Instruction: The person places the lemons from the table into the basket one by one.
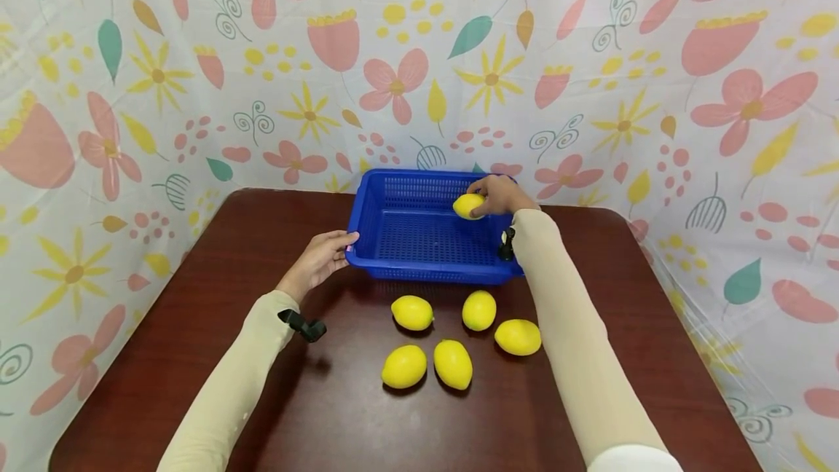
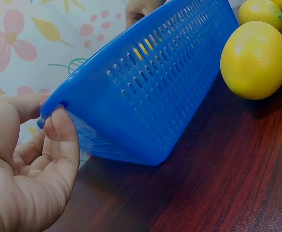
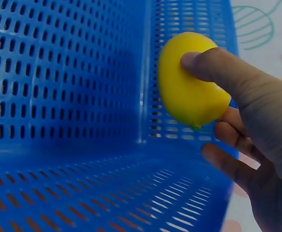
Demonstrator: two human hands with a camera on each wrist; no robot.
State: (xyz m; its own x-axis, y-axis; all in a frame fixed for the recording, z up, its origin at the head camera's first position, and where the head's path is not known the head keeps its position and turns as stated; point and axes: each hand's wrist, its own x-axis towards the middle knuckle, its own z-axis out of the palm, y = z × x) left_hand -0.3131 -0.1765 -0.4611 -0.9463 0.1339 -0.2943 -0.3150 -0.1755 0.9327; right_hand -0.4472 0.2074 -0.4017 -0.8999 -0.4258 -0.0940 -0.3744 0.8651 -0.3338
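A blue plastic basket (image 1: pixel 429 250) with slotted walls stands on the table. My left hand (image 1: pixel 321 257) pinches its left rim near the front corner, thumb on top and fingers beneath, as the left wrist view shows with the hand (image 2: pixel 35 159) at the basket's edge (image 2: pixel 131 96). Inside the basket's back right part, my right hand (image 1: pixel 501 195) holds a lemon (image 1: pixel 468 205) between thumb and fingers. In the right wrist view the thumb presses the lemon (image 3: pixel 187 82), above the slotted floor. Several lemons lie in front of the basket, among them one lemon (image 1: pixel 412 312) nearest its front wall.
The dark wooden table (image 1: pixel 328 414) reaches back to a flower-printed cloth (image 1: pixel 419 57). Other loose lemons lie near the right forearm, such as the rightmost lemon (image 1: pixel 518 337), and further forward, such as the front left lemon (image 1: pixel 403 366).
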